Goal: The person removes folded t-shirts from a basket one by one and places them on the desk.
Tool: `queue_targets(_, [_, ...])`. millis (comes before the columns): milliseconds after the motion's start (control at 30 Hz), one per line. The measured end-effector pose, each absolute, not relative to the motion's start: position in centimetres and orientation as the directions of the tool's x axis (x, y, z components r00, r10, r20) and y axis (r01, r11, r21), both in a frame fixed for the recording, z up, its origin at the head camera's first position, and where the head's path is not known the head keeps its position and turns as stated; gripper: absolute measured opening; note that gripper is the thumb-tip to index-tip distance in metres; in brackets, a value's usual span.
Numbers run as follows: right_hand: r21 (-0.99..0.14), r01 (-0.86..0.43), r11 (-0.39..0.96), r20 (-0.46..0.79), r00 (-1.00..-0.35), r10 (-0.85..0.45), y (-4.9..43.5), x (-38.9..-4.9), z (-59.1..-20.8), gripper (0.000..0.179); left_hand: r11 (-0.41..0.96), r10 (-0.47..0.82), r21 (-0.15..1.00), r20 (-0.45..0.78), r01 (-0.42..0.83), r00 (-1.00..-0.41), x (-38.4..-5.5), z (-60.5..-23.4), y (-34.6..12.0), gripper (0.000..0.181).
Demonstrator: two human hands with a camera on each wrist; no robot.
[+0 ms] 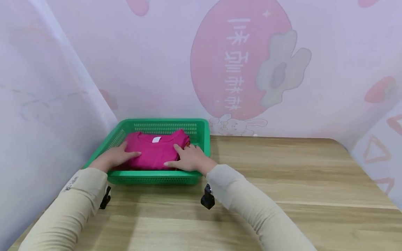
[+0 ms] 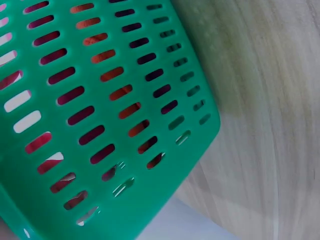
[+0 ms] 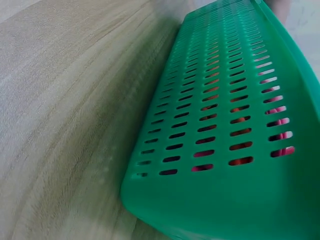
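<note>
A folded magenta T-shirt with a white label at its neckline lies in a green slotted plastic basket. My left hand rests on the shirt's left side, its thumb stretched across the top. On the right side rests my right hand, thumb and forefinger spread over the cloth; the other fingertips are partly hidden at the shirt's edge. Something orange peeks out beside that hand. In both wrist views, orange and dark red cloth shows through the slots of the basket wall, below the magenta.
The basket stands on a wood-grain table, close to the printed curtain behind and the pale curtain at left. Bare wood-grain surface extends to the right and in front. A black device hangs under the right wrist.
</note>
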State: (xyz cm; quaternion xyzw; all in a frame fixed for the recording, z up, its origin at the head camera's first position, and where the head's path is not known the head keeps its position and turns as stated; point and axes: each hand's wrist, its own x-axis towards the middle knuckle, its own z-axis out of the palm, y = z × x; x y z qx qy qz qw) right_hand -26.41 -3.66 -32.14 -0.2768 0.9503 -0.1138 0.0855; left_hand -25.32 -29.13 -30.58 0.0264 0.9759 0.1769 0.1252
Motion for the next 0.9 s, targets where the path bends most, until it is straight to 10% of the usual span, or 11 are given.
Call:
queue_targets(367, [-0.28, -0.504, 0.817, -0.087, -0.834, -0.544, -4.5, -26.9, -32.3, 0.079, 0.941, 0.106, 0.333, -0.147, 0.052, -0.983, -26.0, -30.2, -29.3, 0.091])
queue_targets(900, [-0.768, -0.267, 0.583, -0.038, -0.888, -0.458, -4.8, -27.9, -32.0, 0.055, 0.873, 0.147, 0.483, -0.124, 0.07, -0.981, -26.6, -29.7, -30.0, 0.054])
